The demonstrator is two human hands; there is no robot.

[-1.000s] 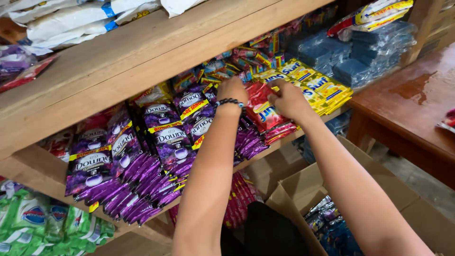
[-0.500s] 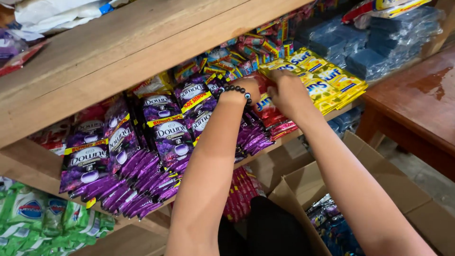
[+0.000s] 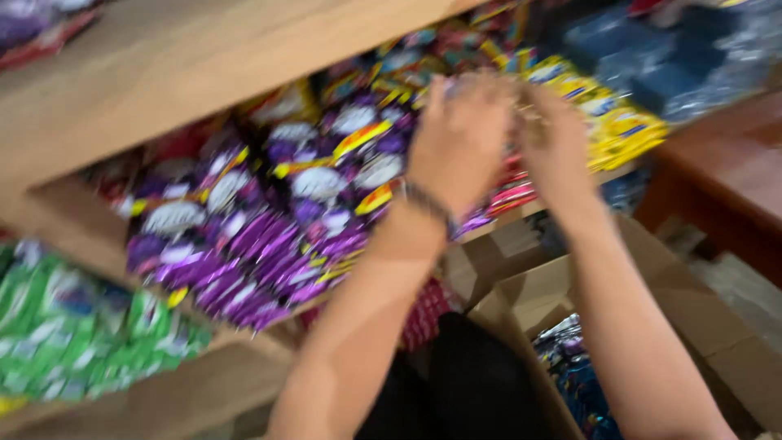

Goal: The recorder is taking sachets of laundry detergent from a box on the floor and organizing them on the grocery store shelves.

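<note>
The picture is blurred by motion. My left hand [image 3: 458,138], with a dark beaded bracelet at the wrist, and my right hand [image 3: 558,151] are raised close together in front of a wooden shelf [image 3: 163,73]. Both are over a stack of red sachets [image 3: 509,197], between purple sachets [image 3: 269,236] on the left and yellow sachets [image 3: 611,122] on the right. The fingers of both hands meet near the shelf's contents. The blur hides whether they grip anything.
Green sachets [image 3: 73,326] fill the lower shelf at the left. An open cardboard box [image 3: 676,310] with blue packets [image 3: 578,375] stands below my arms. A brown wooden table [image 3: 733,179] is at the right, with blue plastic-wrapped packs [image 3: 652,57] behind it.
Both hands have lifted off the red sachets and drawn closer together. The view has shifted nearer to the shelf and become blurred.
</note>
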